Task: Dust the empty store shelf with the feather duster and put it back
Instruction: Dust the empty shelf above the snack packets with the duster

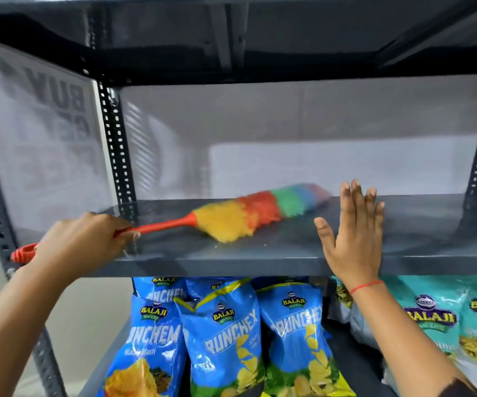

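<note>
Grey shelf (260, 259) mid-dusting: our left hand (82, 242) grips the feather duster (231, 219), right hand (352, 233) hovers spread and empty; next, we'd sweep rightward.

Readable stuff is mostly on the snack bags on the lower shelf. The blue chip bags (225, 336) all carry a "BALAJI WAFERS" badge w/ big white "CRUNCHEX" under it, partly cut off on most (reads "UNCHEX", "RUNCHEX" etc). Leftmost blue bag (148, 351) also has small blurry text, looks like "Masala Masti". The teal bags (438, 319) on the right say "BALAJI WAFERS" too. The side panel (39, 133) at left shows mirrored letters, "BUY" up top, rest too blurry.
</note>
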The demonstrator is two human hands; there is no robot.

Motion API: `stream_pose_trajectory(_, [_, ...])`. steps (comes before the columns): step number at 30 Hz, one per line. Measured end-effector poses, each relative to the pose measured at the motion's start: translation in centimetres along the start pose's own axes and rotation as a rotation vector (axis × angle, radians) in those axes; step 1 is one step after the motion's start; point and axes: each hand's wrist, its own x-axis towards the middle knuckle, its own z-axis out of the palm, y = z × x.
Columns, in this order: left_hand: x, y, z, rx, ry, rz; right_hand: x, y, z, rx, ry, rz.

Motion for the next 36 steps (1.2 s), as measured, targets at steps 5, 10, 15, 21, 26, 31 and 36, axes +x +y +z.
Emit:
stream_pose_trajectory(5, [-2.3,1.6,0.1,-0.119,0.004,-0.007,-0.3,-1.6,0.6,0.023,0.034,-0.035])
stream_pose_trajectory(10, [-2.8,2.8,-0.6,-0.112,-0.27,-0.019,-0.6,-2.6,1.1,0.06,-0.016,-0.084])
stream_pose_trajectory(15, [-2.1,4.9,-1.0,-0.246,-0.292,0.181,-0.6,-2.3,1.1,0.087,-0.045,-0.092])
stream_pose_trajectory(21, [-2.5,4.1,-1.8,-0.2,-0.23,-0.104,-0.5,-2.4,0.9,0.114,-0.046,-0.074])
stream_pose_trajectory(26, [-3.1,4.5,-3.9,-0.169,-0.135,-0.219,-0.2,-3.8,0.9,0.211,-0.061,-0.042])
stream_pose_trajectory(31, [-4.9,4.3,-4.2,-0.173,-0.257,-0.342,0.0,-7.1,1.9,0.247,-0.127,-0.163])
stream_pose_trajectory(36, [-5.8,2.3,-4.9,-0.254,-0.2,-0.443,0.1,-8.6,2.6,0.283,-0.152,-0.143])
